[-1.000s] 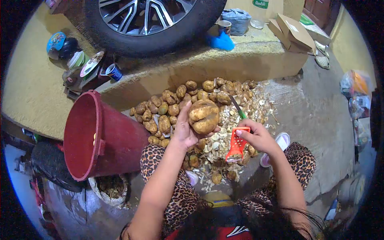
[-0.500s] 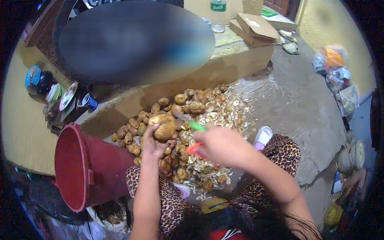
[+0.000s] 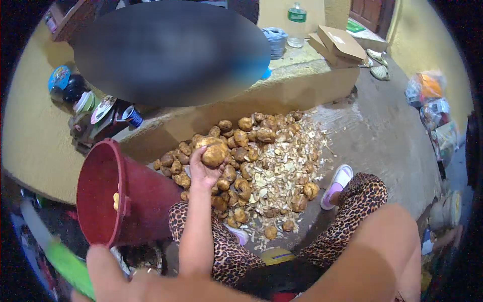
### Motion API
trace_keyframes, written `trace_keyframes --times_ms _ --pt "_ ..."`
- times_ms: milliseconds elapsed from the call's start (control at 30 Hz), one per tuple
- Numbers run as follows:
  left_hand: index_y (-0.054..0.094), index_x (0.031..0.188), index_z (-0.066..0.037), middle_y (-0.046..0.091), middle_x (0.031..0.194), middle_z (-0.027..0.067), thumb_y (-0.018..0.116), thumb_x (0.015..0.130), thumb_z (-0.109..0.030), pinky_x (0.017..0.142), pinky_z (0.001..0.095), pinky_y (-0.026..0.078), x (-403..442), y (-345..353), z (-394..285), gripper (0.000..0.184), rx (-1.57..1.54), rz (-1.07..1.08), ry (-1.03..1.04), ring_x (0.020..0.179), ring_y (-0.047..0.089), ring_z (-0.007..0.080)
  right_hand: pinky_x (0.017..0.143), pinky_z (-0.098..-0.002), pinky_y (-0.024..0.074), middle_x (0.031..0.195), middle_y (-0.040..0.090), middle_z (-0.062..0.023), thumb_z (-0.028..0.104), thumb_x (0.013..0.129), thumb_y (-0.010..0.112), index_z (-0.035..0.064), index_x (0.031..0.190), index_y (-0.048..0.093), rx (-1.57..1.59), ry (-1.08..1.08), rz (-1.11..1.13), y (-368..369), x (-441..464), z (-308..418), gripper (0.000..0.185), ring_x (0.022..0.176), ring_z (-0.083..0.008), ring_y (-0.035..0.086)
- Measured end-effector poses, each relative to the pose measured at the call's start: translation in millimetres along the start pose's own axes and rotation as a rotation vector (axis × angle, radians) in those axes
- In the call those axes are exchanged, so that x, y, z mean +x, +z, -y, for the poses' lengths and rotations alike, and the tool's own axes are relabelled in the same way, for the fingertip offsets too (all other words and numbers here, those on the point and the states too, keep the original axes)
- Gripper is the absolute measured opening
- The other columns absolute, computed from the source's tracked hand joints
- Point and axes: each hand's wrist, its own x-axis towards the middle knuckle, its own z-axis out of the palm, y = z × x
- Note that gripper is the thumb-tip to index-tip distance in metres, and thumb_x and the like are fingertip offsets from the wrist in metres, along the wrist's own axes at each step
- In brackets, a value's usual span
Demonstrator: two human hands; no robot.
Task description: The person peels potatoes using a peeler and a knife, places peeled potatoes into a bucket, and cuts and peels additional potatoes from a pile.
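Note:
My left hand (image 3: 205,172) is closed around a large brown potato (image 3: 213,152) with paler patches, held above the potato heap (image 3: 229,173). My right arm reaches across the bottom of the view to the lower left. There my right hand (image 3: 113,277), partly cut off and close to the camera, grips a knife (image 3: 68,264) with a green handle; its blade points up and left and is blurred. The dark red bucket (image 3: 151,196) leans to my left, its mouth facing left. A pale yellow piece (image 3: 116,201) shows inside its rim.
Pale peelings (image 3: 282,171) cover the floor right of the heap. Behind runs a ledge (image 3: 302,83) with a plastic bottle (image 3: 297,27) and cardboard boxes (image 3: 342,45). A blue cup (image 3: 133,116) and dishes stand at left. Filled plastic bags (image 3: 430,95) lie along the right wall.
My right hand, with the knife, has swung from beside the potato to the lower left. The left hand still holds the potato. A pale piece now shows in the bucket; the view has shifted.

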Motion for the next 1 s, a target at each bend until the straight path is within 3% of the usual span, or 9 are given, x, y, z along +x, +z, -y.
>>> trace_keyframes --times_ms 267,333,467,567,833,867,900,967,1000 --pt "0.049 0.116 -0.008 0.055 0.109 0.0126 0.059 0.073 -0.034 0.058 0.0328 0.049 -8.1 3.7 1.1 0.051 -0.062 0.007 0.108 0.084 0.057 0.03 0.067 -0.0392 0.0453 0.082 0.055 -0.0145 0.019 0.08 0.055 0.0013 0.094 0.056 -0.032 -0.01 -0.023 7.3 3.8 13.6 0.023 0.078 -0.0289 0.055" --pt "0.049 0.115 -0.008 0.056 0.107 0.0124 0.06 0.072 -0.035 0.059 0.0326 0.048 -4.5 -7.1 -3.3 0.052 -0.019 0.143 -0.037 0.083 0.057 0.0289 0.067 -0.0386 0.0449 0.082 0.054 -0.014 0.019 0.081 0.055 0.0018 0.094 0.056 -0.026 -0.029 -0.045 8.8 6.7 16.4 0.022 0.078 -0.0283 0.055" --pt "0.049 0.115 -0.009 0.057 0.103 0.012 0.061 0.072 -0.037 0.053 0.0296 0.045 -10.1 8.4 2.0 0.053 -0.026 -0.039 0.077 0.078 0.057 0.0286 0.066 -0.0373 0.0441 0.08 0.054 -0.0128 0.02 0.082 0.055 0.0026 0.092 0.057 -0.013 -0.032 -0.063 10.9 3.1 17.6 0.02 0.078 -0.0271 0.054" --pt "0.048 0.116 -0.009 0.058 0.102 0.0114 0.06 0.073 -0.037 0.053 0.0297 0.044 -6.2 -2.6 -2.2 0.052 0.006 0.076 0.041 0.075 0.057 0.0288 0.066 -0.0363 0.0436 0.079 0.053 -0.012 0.02 0.083 0.055 0.0032 0.091 0.057 -0.002 -0.003 -0.084 7.6 -1.6 20.5 0.019 0.078 -0.0263 0.053" --pt "0.052 0.108 -0.002 0.061 0.093 0.0097 0.065 0.074 -0.019 0.061 0.0301 0.051 -11.8 -2.8 5.6 0.04 -0.017 0.137 0.106 0.076 0.061 0.0201 0.065 -0.0337 0.042 0.077 0.052 -0.0097 0.021 0.086 0.055 0.0049 0.089 0.057 0.087 0.316 -0.331 -18.1 -54.3 -20.4 0.016 0.078 -0.0239 0.051" --pt "0.052 0.109 -0.001 0.061 0.092 0.01 0.065 0.074 -0.018 0.063 0.03 0.052 -13.1 -0.4 3.2 0.041 0.015 0.178 0.158 0.077 0.061 0.0187 0.067 -0.0329 0.0428 0.079 0.053 -0.009 0.016 0.086 0.055 0.0024 0.088 0.057 0.047 0.249 -0.344 -18.6 -65.7 -48.3 0.014 0.079 -0.0211 0.052" --pt "0.05 0.112 -0.001 0.061 0.094 0.0107 0.064 0.073 -0.018 0.063 0.0291 0.052 -19.5 5.1 -3.3 0.044 0.093 0.301 0.138 0.078 0.061 0.0183 0.075 -0.0355 0.0444 0.082 0.053 -0.0107 0.021 0.087 0.053 0.0017 0.098 0.055 0.186 0.418 -0.247 -23.6 -79.6 -69.0 0.022 0.084 -0.0245 0.056" --pt "0.042 0.122 -0.002 0.059 0.103 0.0122 0.064 0.07 -0.017 0.073 0.032 0.052 -22.1 5.7 -6.2 0.059 0.214 0.447 0.162 0.089 0.061 0.0205 0.057 -0.025 0.0468 0.079 0.055 -0.0032 0.021 0.09 0.052 0.0033 0.094 0.055 0.59 0.611 -0.417 -19.7 -101.8 -98.5 0.019 0.067 -0.0086 0.054" --pt "0.041 0.124 -0.002 0.058 0.106 0.0121 0.064 0.07 -0.017 0.078 0.0336 0.05 -24.0 8.2 -2.7 0.061 0.199 0.413 0.176 0.093 0.059 0.0214 0.045 -0.0215 0.0442 0.077 0.055 -0.0032 0.02 0.091 0.05 0.004 0.096 0.054 0.557 0.512 -0.484 -9.0 -115.5 -131.0 0.017 0.056 -0.0076 0.053"
